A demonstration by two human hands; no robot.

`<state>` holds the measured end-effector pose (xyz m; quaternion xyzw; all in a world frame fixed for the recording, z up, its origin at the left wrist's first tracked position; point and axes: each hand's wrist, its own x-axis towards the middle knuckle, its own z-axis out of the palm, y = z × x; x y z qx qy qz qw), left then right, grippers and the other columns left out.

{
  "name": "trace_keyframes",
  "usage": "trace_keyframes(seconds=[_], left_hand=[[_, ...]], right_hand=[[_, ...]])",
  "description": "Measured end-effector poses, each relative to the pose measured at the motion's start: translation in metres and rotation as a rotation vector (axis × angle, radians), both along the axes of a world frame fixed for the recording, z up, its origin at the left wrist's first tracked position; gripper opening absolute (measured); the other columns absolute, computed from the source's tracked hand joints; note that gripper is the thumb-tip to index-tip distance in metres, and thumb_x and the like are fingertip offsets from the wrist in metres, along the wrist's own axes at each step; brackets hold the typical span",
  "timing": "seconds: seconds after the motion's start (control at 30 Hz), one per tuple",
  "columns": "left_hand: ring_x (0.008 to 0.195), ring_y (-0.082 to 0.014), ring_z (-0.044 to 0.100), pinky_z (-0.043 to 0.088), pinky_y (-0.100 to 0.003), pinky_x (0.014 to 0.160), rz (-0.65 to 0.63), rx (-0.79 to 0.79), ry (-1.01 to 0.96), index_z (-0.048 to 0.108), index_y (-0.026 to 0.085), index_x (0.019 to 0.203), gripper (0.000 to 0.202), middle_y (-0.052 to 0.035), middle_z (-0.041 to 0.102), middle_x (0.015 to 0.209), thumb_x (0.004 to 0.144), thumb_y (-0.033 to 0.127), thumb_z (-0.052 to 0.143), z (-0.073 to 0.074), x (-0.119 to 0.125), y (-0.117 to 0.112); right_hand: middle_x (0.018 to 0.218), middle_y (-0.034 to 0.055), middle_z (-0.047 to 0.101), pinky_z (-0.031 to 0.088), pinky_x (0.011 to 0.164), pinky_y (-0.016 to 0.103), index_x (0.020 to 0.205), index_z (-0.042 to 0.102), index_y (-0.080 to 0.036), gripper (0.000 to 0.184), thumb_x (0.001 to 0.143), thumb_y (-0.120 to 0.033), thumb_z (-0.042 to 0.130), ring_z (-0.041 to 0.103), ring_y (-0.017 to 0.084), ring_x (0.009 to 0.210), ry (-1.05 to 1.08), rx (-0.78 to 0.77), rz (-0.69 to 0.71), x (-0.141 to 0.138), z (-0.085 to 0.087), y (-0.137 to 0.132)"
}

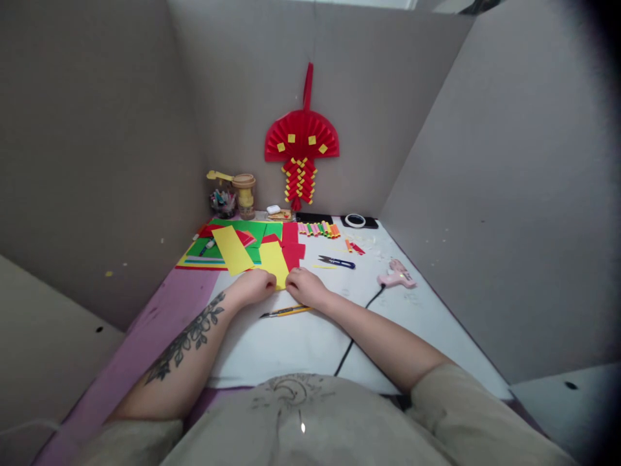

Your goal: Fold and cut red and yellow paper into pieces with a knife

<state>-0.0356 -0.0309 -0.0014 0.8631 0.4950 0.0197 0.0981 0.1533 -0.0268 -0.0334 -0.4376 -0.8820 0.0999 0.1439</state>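
Observation:
My left hand (258,285) and my right hand (305,285) are side by side over the near end of a sheet of yellow paper (274,257). Fingers on both hands are curled in at its near edge, one hand at each corner; the fingertips are partly hidden. A second yellow paper rectangle (231,250) lies slanted just beyond my left hand. Close under my right wrist is a yellow craft knife (291,311), its tip towards the left. Blue-handled thread snips (338,262) rest to the right of my right hand, beside a thin yellow strip.
Green sheets (252,230) and red paper (292,250) are stacked behind my hands. Small rolled paper tubes (319,230) line up further back. A pink glue gun (396,277) trails a black cord under my right arm. A red paper fan ornament (301,139) hangs on the back wall.

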Motion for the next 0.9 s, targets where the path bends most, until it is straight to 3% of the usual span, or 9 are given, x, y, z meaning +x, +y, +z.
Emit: trace_keyframes(seconds=[0.17,0.37,0.53,0.9], left_hand=[[0.066,-0.0152,0.058,0.035,-0.023,0.056,0.029,-0.065,-0.058,0.068,0.02,0.074,0.022,-0.0037,0.069,0.075,0.076,0.025,0.046,-0.003,-0.003,0.004],[0.068,-0.0168,0.059,0.036,-0.024,0.057,0.041,-0.015,-0.067,0.067,0.019,0.075,0.025,-0.0056,0.069,0.075,0.077,0.035,0.048,-0.007,-0.001,0.003],[0.068,-0.0161,0.059,0.038,-0.024,0.06,0.019,-0.005,-0.066,0.067,0.02,0.075,0.021,-0.0043,0.068,0.077,0.075,0.025,0.047,-0.007,-0.002,0.004],[0.063,-0.0149,0.058,0.037,-0.023,0.056,0.109,-0.137,-0.131,0.068,0.017,0.072,0.024,-0.0039,0.068,0.072,0.074,0.031,0.048,-0.016,-0.01,0.016]], right_hand=[[0.085,0.0056,0.059,0.039,0.076,0.024,0.082,0.066,-0.016,0.018,0.082,-0.015,0.048,0.052,0.016,0.083,0.053,-0.017,-0.032,-0.001,-0.007,0.006],[0.091,0.0078,0.06,0.038,0.072,0.024,0.086,0.066,-0.015,0.024,0.087,-0.019,0.042,0.054,0.016,0.083,-0.048,-0.025,-0.122,-0.007,-0.008,0.008],[0.092,0.0081,0.06,0.038,0.071,0.025,0.086,0.066,-0.015,0.025,0.087,-0.02,0.042,0.055,0.017,0.083,-0.067,-0.039,-0.145,-0.008,-0.007,0.008],[0.094,0.0082,0.063,0.039,0.071,0.026,0.088,0.066,-0.016,0.025,0.087,-0.024,0.042,0.057,0.018,0.086,-0.101,-0.058,-0.205,-0.003,-0.007,0.014]])
